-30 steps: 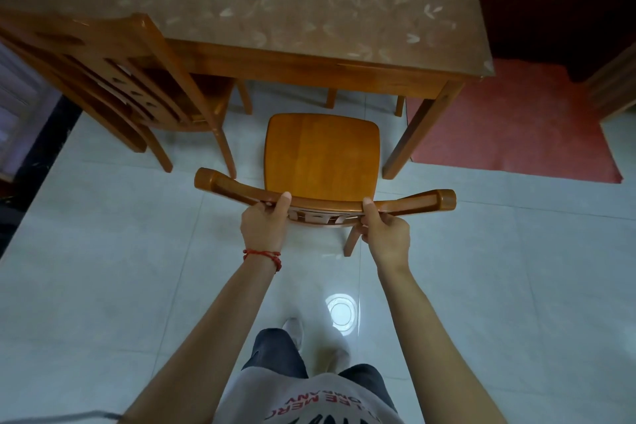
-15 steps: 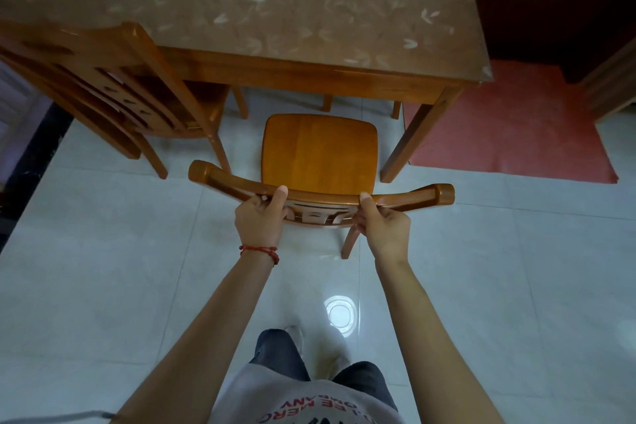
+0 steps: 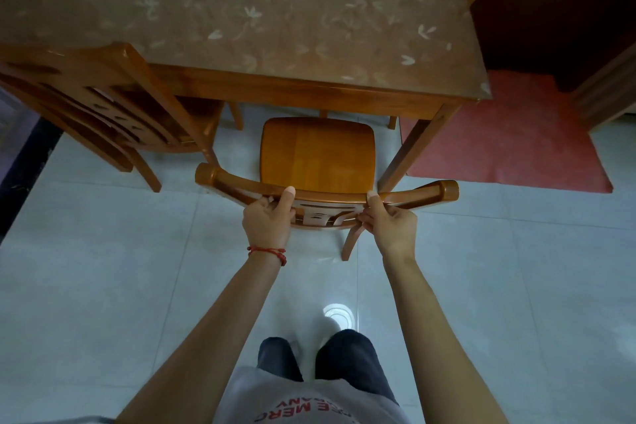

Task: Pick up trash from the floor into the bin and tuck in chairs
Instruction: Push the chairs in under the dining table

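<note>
Both hands clamp the curved top rail of the chair (image 3: 318,155). Left hand (image 3: 266,222) and right hand (image 3: 390,224) each have the thumb up on the rail's top edge and fingers curled under. They sit on either side of centre, about equally near.

The rail runs left to right across the view. The seat lies straight ahead of the grip, its far edge just at the table (image 3: 309,98) apron. Most of the seat is exposed, so tucking looks only begun.

Likely move: a straight push forward. The table leg (image 3: 413,148) stands just beside the seat's right corner. A second chair (image 3: 113,103) is close on the left. No trash or bin in view.
</note>
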